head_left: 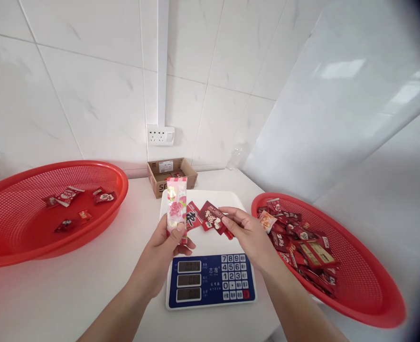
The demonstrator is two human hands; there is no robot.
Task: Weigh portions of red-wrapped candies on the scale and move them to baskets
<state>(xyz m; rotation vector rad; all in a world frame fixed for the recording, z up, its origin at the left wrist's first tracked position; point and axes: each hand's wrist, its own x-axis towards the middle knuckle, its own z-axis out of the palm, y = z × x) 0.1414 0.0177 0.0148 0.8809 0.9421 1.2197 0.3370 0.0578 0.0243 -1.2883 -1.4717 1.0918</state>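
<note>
My left hand (169, 240) grips a long pink packet with a flower print (176, 202), held upright between thumb and fingers. In my right hand (243, 230) is a dark red snack packet with white lettering (211, 216), pinched at its right end. Another red packet with black lettering (194, 216) shows between the two hands; which hand holds it, I cannot tell. Both hands are over the white weighing pan (210, 244) of a digital scale (211, 280) with a blue key panel.
A red plastic basket (119, 190) at the left holds several scattered packets. The right-hand red basket (369, 304) holds a heap of red packets (298, 237). Behind the scale stands an open cardboard box (156, 183) against the tiled wall, below a socket (160, 135).
</note>
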